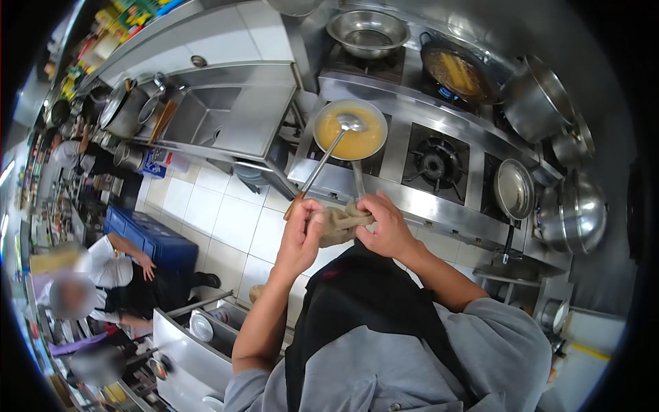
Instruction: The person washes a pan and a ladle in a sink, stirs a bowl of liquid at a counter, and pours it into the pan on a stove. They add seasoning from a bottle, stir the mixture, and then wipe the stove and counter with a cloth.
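My left hand [302,237] and my right hand [386,226] both grip a crumpled greyish-brown cloth [336,226] in front of my apron. Just beyond them, a pan [383,115] of yellow liquid [367,141] sits on a burner, its handle pointing toward the cloth. A metal ladle [352,122] rests with its bowl in the liquid. Its long handle slants down to a wooden end beside my left hand. Whether my left fingers also touch that wooden end cannot be made out.
An unused-looking burner [434,161] is right of the pan. Behind stand a steel bowl [368,34] and a dark wok [456,69] with yellow food in bubbling liquid. Pots [539,99] and a small pan [513,189] are at right. A sink [202,117] and co-workers [113,264] are at left.
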{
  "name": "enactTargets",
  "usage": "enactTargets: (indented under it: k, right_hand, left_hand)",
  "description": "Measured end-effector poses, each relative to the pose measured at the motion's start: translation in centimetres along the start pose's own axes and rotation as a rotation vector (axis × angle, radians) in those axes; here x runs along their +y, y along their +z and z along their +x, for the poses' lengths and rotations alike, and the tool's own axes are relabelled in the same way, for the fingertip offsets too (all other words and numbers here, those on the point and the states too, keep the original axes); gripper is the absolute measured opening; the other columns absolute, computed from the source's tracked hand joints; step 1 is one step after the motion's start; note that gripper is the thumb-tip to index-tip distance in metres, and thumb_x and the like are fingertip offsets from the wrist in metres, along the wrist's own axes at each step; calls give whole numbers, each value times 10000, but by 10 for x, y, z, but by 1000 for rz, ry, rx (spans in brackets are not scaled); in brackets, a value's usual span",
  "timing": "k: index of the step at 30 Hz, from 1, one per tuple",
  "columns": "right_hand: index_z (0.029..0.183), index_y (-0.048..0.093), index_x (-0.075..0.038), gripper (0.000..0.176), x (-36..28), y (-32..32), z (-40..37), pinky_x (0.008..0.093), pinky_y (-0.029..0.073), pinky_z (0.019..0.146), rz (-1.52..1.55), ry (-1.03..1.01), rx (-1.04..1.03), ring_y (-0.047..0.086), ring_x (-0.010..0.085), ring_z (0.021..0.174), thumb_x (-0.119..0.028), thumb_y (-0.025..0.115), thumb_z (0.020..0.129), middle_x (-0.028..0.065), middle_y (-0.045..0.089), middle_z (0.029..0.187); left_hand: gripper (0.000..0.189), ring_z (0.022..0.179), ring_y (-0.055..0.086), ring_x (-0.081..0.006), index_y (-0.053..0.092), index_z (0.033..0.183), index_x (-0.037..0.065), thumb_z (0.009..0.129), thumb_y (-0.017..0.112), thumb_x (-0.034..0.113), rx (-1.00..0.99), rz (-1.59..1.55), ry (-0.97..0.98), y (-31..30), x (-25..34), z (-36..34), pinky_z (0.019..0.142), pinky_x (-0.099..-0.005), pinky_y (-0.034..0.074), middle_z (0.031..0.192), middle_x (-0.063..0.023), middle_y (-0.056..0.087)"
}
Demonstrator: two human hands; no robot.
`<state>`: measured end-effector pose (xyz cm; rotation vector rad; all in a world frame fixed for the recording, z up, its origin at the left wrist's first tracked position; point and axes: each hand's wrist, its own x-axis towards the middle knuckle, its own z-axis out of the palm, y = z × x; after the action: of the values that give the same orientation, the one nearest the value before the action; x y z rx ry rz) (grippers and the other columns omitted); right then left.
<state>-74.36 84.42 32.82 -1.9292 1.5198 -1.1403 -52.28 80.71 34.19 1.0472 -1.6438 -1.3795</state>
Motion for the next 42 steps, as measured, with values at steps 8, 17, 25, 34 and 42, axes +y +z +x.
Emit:
enactTargets:
  k: [8, 17, 25, 34, 42]
  right_hand:
    - [821, 571, -16, 104, -5, 10, 5, 455, 453, 623, 115, 55, -296, 566, 390, 627, -78, 615, 751, 137, 582, 677]
    - [817, 626, 24, 117, 32, 16, 5, 355, 490, 641, 315, 31, -216, 589, 239, 635, -70, 631, 748, 145, 609, 717]
    - [988, 681, -65, 247, -10, 90, -30, 384, 526, 797, 247, -83, -648, 668, 291, 858, -214, 730, 798, 133, 677, 874]
    - [1350, 566, -91, 609, 39, 78, -9, 345, 498, 974, 463, 104, -437, 620, 231, 1108, -204, 804, 801, 124, 629, 1258]
    - [1189, 679, -80, 384, 81, 146, 22, 286, 535, 845, 475, 234, -910, 672, 134, 1009, -323, 748, 899, 78, 712, 1050]
  left_hand:
    - [489, 829, 663, -179, 548, 1306, 79, 855, 731, 30, -142, 473, -169, -65, -15, -50, 789, -319, 529, 1005, -104, 681]
    - [237, 795, 664, -193, 667, 1126, 28, 1043, 526, 198, -13, 249, -284, -109, -118, -95, 765, -317, 527, 934, -128, 713]
    - [455, 906, 678, -194, 605, 1212, 48, 1043, 487, 453, -43, -944, -691, -8, -118, -77, 738, -322, 544, 1083, -98, 696]
    - [300, 782, 685, -125, 663, 1149, 10, 985, 662, 261, -210, -502, -582, -58, -38, -41, 698, -283, 555, 983, -72, 729]
    - [222, 842, 631, -80, 691, 1157, 1, 1025, 588, 148, -267, 114, -274, -92, 49, -2, 770, -281, 541, 938, -58, 742]
